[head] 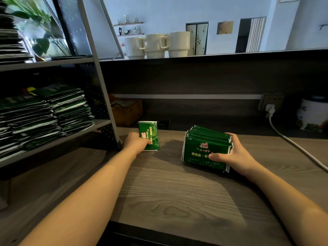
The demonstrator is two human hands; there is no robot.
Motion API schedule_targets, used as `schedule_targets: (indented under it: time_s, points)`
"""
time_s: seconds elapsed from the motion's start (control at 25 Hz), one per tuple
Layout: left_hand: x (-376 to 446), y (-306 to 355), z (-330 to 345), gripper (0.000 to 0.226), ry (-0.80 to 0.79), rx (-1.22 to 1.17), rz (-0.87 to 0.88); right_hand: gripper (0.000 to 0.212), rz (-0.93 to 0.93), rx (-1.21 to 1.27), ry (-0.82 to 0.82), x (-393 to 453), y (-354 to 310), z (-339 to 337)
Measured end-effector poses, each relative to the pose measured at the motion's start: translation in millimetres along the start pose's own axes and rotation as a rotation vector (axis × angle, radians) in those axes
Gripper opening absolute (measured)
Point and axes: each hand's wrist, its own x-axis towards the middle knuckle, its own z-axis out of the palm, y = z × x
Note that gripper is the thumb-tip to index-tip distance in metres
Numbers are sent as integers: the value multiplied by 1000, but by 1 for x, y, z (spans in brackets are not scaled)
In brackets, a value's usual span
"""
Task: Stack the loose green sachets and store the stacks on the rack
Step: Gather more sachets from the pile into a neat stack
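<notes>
A single green sachet (150, 134) lies on the wooden counter near the rack's foot, and my left hand (135, 142) grips its near left edge. To the right, a thick stack of green sachets (205, 146) stands on the counter. My right hand (234, 155) holds that stack from its right side, thumb across the front face. The grey metal rack (99, 86) stands at the left, with several piles of green sachets (53, 112) on its middle shelf and more dark piles on the shelf above.
Three cream mugs (156, 46) stand on the raised ledge behind the counter. A wooden box (126, 112) sits behind the rack's leg. A white cable (292, 142) runs from a wall socket across the right of the counter, beside a patterned pot (312, 114).
</notes>
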Motion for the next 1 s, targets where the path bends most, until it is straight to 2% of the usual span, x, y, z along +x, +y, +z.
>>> schedule_targets:
  time_s: [0.08, 0.24, 0.36, 0.44, 0.6, 0.72, 0.84, 1.0]
  points:
    - [2, -1, 0, 9, 50, -101, 87, 81, 0, 16, 6, 0, -1, 0]
    - [25, 12, 1, 15, 12, -122, 171, 89, 3, 13, 2, 1, -2, 3]
    - [65, 19, 11, 19, -65, 12, 197, 95, -6, -15, 0, 3, -2, 5]
    - [101, 15, 23, 27, -112, 82, 168, 90, -9, -4, 0, 6, -3, 5]
    - [114, 23, 30, 42, 2, 282, 169, 90, -30, -10, -13, 10, 0, 4]
    - [121, 23, 35, 45, 0, 320, 176, 95, -47, 8, -20, 12, 4, 2]
    - [129, 18, 40, 63, 26, 351, 124, 99, -49, 20, -38, 14, 5, 1]
    - [133, 19, 43, 60, 67, 393, 80, 98, -51, 11, -49, 15, 5, 0]
